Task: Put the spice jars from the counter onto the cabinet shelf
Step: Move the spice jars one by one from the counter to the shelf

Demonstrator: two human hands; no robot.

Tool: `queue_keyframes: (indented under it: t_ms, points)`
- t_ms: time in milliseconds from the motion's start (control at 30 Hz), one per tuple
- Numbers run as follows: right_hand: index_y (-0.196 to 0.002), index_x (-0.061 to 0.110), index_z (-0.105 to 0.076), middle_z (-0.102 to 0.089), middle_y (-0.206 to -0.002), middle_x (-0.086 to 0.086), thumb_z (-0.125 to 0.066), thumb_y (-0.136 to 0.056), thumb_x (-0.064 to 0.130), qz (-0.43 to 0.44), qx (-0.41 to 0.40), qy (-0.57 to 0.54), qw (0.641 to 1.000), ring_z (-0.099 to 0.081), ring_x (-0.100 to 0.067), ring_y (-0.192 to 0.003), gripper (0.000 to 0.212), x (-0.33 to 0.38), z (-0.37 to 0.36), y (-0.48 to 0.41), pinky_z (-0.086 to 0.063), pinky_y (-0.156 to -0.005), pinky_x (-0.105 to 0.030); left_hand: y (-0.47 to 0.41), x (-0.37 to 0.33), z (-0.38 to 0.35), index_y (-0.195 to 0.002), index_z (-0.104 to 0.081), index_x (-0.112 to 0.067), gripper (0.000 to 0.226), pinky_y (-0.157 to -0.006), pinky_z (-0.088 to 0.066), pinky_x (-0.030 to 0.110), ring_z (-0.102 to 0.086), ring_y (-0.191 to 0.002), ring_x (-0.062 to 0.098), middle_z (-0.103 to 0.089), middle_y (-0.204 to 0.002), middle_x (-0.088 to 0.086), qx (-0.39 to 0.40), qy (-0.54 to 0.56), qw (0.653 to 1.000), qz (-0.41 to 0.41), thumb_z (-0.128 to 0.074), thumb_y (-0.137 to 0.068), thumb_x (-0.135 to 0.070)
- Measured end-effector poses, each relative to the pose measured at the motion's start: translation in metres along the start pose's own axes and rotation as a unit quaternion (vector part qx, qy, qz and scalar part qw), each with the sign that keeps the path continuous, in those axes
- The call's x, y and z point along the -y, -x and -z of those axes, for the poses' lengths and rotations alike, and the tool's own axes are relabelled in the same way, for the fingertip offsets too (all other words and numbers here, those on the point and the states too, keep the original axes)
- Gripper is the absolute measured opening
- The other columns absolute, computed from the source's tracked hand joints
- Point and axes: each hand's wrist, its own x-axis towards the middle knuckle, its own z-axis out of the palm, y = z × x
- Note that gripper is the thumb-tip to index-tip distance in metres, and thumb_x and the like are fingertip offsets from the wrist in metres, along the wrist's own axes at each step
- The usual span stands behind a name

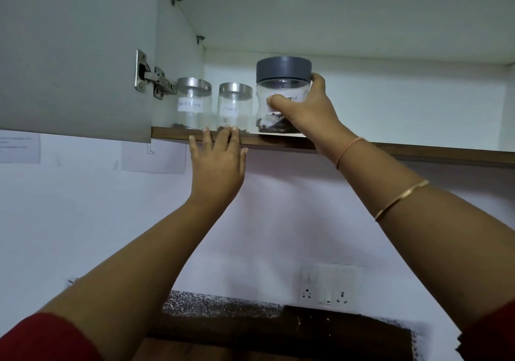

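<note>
While in right hand (310,115), jar (281,87) upright.

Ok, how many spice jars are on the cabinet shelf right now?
3. The black pepper jar stands leftmost, the clove jar beside it, and the grey-lidded jar to their right, gripped by the right hand. Others may hide behind.

My sleeves are dark red. The left sleeve (47,338) shows at the near left corner and the right sleeve (493,330) at the near right edge, and both arms are bare from there to the hands. A thin gold bangle (401,200), flat and plain, circles my right forearm. Farther along, at the wrist below my right hand (309,112), is a narrow peach-orange band (348,151). The nails on my left hand (217,162) are cut short.
</note>
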Motion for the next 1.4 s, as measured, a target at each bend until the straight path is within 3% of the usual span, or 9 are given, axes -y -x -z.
queue_keyframes:
  t_ms: [167, 567, 700, 833, 967, 1067, 1133, 1200, 1400]
  points:
    - [-0.115, 0.022, -0.032, -0.052, -0.096, 0.006, -0.073, -0.073, 0.032, -0.068, 0.032, 0.01, 0.997, -0.054, -0.005, -0.079, 0.059, -0.013, -0.006, -0.025, -0.039, -0.054, -0.02, -0.001, 0.006, -0.001, -0.139, -0.043, -0.007, 0.046, -0.111, -0.022, 0.057, -0.042, -0.129, 0.041, -0.05, -0.138, 0.011, -0.034, -0.032, 0.999, -0.025, -0.037, -0.1, -0.029]
    - [-0.123, 0.012, -0.025, -0.039, -0.086, 0.004, -0.07, -0.079, 0.027, -0.171, 0.085, 0.059, 0.98, -0.042, -0.006, -0.071, 0.064, -0.036, -0.022, -0.068, -0.033, -0.052, -0.023, -0.004, 0.004, -0.007, -0.129, -0.054, 0.001, 0.04, -0.106, -0.034, 0.057, -0.052, -0.116, 0.048, -0.06, -0.126, 0.018, -0.08, -0.055, 0.994, -0.047, -0.046, -0.097, -0.023]
    - [-0.131, 0.01, -0.035, -0.047, -0.096, -0.001, -0.07, -0.078, 0.022, -0.205, 0.089, 0.042, 0.974, -0.048, -0.013, -0.078, 0.064, -0.041, -0.027, -0.077, -0.035, -0.055, -0.023, -0.005, 0.006, -0.012, -0.124, -0.058, 0.004, 0.034, -0.099, -0.04, 0.06, -0.057, -0.107, 0.051, -0.063, -0.119, 0.022, -0.113, -0.075, 0.988, -0.067, -0.054, -0.092, -0.01]
    - [-0.133, 0.01, -0.041, -0.045, -0.085, 0.003, -0.063, -0.086, 0.02, -0.22, 0.096, 0.02, 0.971, -0.047, -0.012, -0.076, 0.052, -0.045, -0.029, -0.08, -0.038, -0.065, -0.019, -0.007, 0.009, -0.016, -0.119, -0.061, 0.005, 0.037, -0.093, -0.046, 0.06, -0.06, -0.1, 0.052, -0.065, -0.113, 0.023, -0.13, -0.11, 0.982, -0.087, -0.065, -0.083, -0.001]
    - [-0.133, 0.011, -0.047, -0.056, -0.121, -0.007, -0.066, -0.085, 0.029, -0.219, 0.12, 0.122, 0.961, -0.053, -0.019, -0.097, 0.055, -0.042, -0.026, -0.077, -0.04, -0.082, -0.025, -0.008, 0.012, -0.014, -0.119, -0.061, 0.006, 0.039, -0.092, -0.046, 0.059, -0.061, -0.098, 0.052, -0.066, -0.111, 0.023, -0.114, -0.127, 0.981, -0.097, -0.067, -0.081, -0.002]
    - [-0.132, 0.012, -0.05, -0.058, -0.121, -0.008, -0.063, -0.087, 0.027, -0.213, 0.165, 0.188, 0.944, -0.051, -0.018, -0.093, 0.049, -0.031, -0.023, -0.067, -0.04, -0.086, -0.024, -0.009, 0.009, -0.006, -0.123, -0.058, 0.006, 0.041, -0.095, -0.043, 0.06, -0.059, -0.1, 0.054, -0.064, -0.113, 0.024, -0.081, -0.135, 0.984, -0.085, -0.062, -0.083, -0.003]
    - [-0.121, 0.011, -0.056, -0.059, -0.114, -0.008, -0.065, -0.084, 0.021, -0.206, 0.165, 0.226, 0.938, -0.054, -0.022, -0.098, 0.039, -0.024, -0.021, -0.06, -0.044, -0.091, -0.029, -0.009, 0.006, -0.001, -0.132, -0.049, 0.005, 0.044, -0.104, -0.034, 0.06, -0.052, -0.111, 0.055, -0.058, -0.124, 0.023, -0.042, -0.122, 0.989, -0.073, -0.051, -0.09, -0.007]
    - [-0.093, 0.012, -0.056, -0.055, -0.1, -0.006, -0.063, -0.084, 0.014, -0.194, 0.152, 0.255, 0.935, -0.053, -0.022, -0.092, 0.012, -0.018, -0.018, -0.052, -0.045, -0.082, -0.03, -0.01, 0.005, 0.0, -0.143, -0.033, 0.001, 0.049, -0.113, -0.019, 0.056, -0.039, -0.125, 0.052, -0.045, -0.139, 0.02, 0.001, -0.102, 0.993, -0.053, -0.036, -0.096, -0.014]
    - [-0.071, 0.015, -0.046, -0.05, -0.075, -0.002, -0.06, -0.082, 0.014, -0.114, 0.037, 0.302, 0.946, -0.05, -0.023, -0.081, 0.018, -0.016, -0.011, -0.023, -0.035, -0.055, -0.024, -0.001, -0.004, 0.009, -0.148, -0.016, -0.004, 0.059, -0.115, -0.014, 0.055, -0.024, -0.138, 0.042, -0.026, -0.152, 0.013, 0.052, -0.071, 0.996, -0.025, -0.033, -0.098, -0.031]
